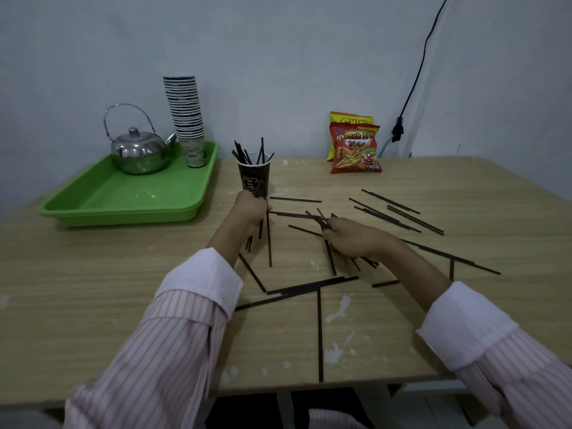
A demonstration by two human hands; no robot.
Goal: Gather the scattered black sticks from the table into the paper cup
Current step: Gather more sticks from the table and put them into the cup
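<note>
Nearby, green tray (pixel 93 209) and snack bags (pixel 356 150); both hands' grips closed around black sticks (pixel 320 329) beside paper cup (pixel 254 178).

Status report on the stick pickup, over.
Left hand gripping several thin black sticks. Right hand pinching more. Black paper cup partly filled. Nothing blocking.

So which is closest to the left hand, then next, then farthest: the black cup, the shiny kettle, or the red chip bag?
From the left hand:
1. The black cup, just behind the hand.
2. The red chip bag, off to the right by the wall.
3. The kettle, on the green tray to the left.
The last two are nearly equal.
</note>
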